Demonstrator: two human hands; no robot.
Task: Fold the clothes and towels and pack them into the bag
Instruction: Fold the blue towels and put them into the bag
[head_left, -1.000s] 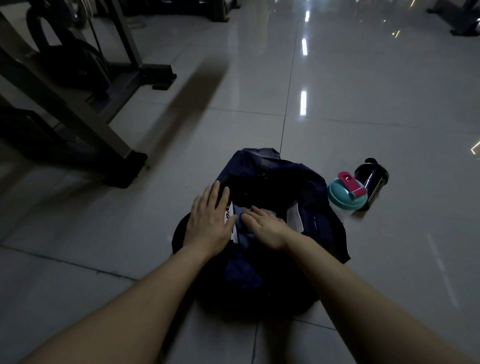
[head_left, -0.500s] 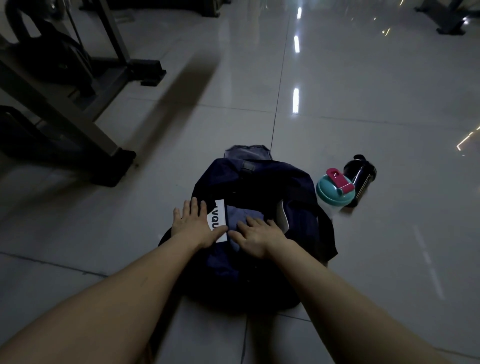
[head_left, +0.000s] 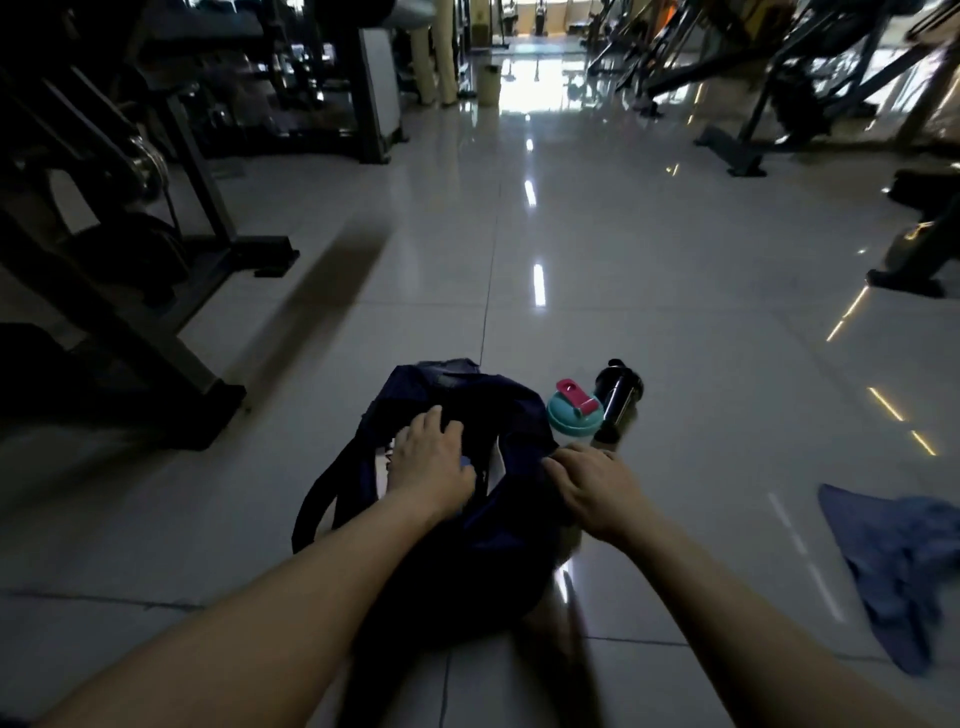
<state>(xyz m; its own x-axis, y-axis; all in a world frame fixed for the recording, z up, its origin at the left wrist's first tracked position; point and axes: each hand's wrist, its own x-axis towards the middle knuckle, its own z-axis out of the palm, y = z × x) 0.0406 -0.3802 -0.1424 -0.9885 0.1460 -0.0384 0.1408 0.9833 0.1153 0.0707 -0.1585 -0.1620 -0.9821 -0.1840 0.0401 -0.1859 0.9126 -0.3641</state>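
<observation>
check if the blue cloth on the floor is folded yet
Not folded: the blue cloth lies rumpled and loosely spread on the tiled floor, apart from the dark navy bag.

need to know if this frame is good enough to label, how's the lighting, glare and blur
Head view: dim and backlit by the bright opening at the far end, which streaks glare down the glossy floor; the dark bag around the left hand and right hand loses nearly all detail; the wide lens bows the edges, and the gym machines at right look smeared.
</observation>
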